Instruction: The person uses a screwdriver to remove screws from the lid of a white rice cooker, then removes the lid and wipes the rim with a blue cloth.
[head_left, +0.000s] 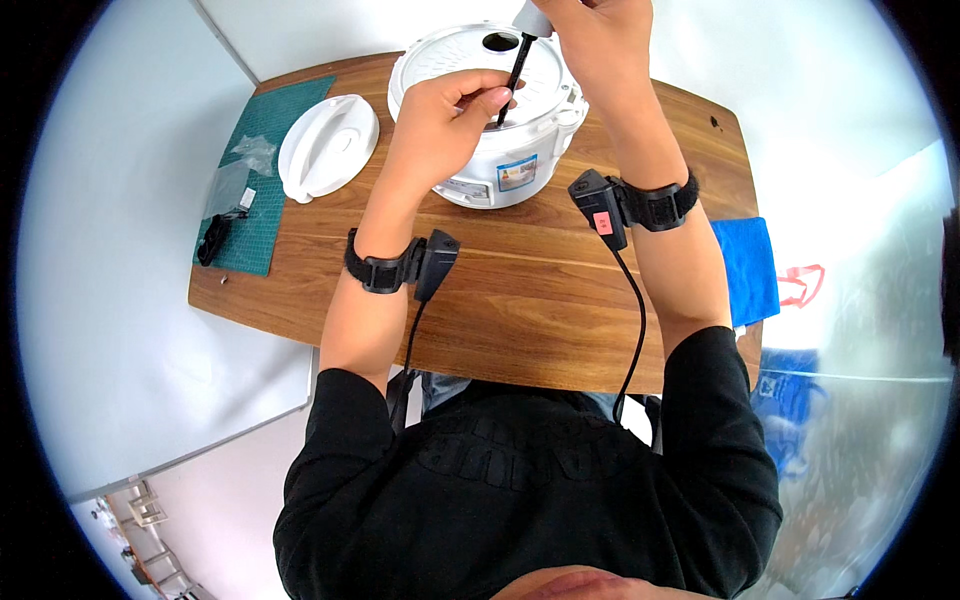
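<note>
A white rice cooker (497, 150) with a round ribbed top stands at the far side of the table. My right hand (603, 45), at the upper edge of the view, is closed round the pale grey handle of a screwdriver (516, 72). Its black shaft slants down to the cooker's near rim; the tip's exact contact is hard to see. My left hand (440, 120) is over the front left of the cooker, thumb and fingers pinched at the lower shaft. Whether these fingers also hold a screw cannot be made out.
Left of the cooker lies a white oval cover (335, 150) with a raised bar. A green cutting mat (255, 225) carries clear plastic bags (228, 188) and a black cable (212, 240). A blue cloth (745, 270) hangs at the right edge of the wooden table (520, 300).
</note>
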